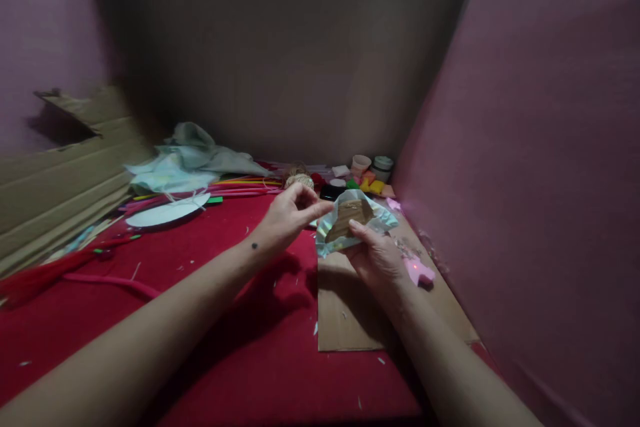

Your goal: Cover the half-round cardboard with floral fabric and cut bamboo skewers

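Observation:
My right hand (377, 257) holds a brown cardboard piece (347, 219) with its thumb on the front face. Pale blue-green patterned fabric (327, 240) lies behind the piece and sticks out around it like a border. Close by on the left is my left hand (295, 210), fingers curled and thumb stretched to the fabric's upper left edge. Whether it pinches anything is hidden. Below both hands lies a flat cardboard sheet (350, 320). A pink glue gun (419, 271) with a small red light rests on that sheet, just right of my right wrist.
Crumpled pale fabric (200, 157) and a white disc (167, 211) lie at the back left of the red cloth (240, 373). A twine ball (300, 177), small tubs (383, 165) and coloured pieces (373, 185) line the back. Folded cardboard (55, 187) leans left; a pink wall (540, 167) bounds the right.

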Tool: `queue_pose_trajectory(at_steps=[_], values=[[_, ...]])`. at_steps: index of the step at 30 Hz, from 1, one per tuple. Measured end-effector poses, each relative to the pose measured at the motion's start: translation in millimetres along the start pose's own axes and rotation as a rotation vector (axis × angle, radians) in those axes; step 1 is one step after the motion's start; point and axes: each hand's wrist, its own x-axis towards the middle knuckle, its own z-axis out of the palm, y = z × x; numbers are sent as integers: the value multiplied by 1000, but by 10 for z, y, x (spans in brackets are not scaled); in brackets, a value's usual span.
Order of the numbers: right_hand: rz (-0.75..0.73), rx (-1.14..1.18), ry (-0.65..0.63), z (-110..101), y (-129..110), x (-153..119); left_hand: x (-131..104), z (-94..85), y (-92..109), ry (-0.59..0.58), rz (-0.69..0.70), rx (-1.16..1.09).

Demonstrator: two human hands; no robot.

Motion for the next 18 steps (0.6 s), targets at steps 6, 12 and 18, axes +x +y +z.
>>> queue_pose_trajectory(at_steps=[6,12,18], values=[[44,-31,-15,46,76,-56,13,-73,92,-55,21,98],[54,-16,0,75,112,-61,-55,59,6,87,147,216],[78,-8,55,111,93,-70,-115,136,-75,166,479,502]])
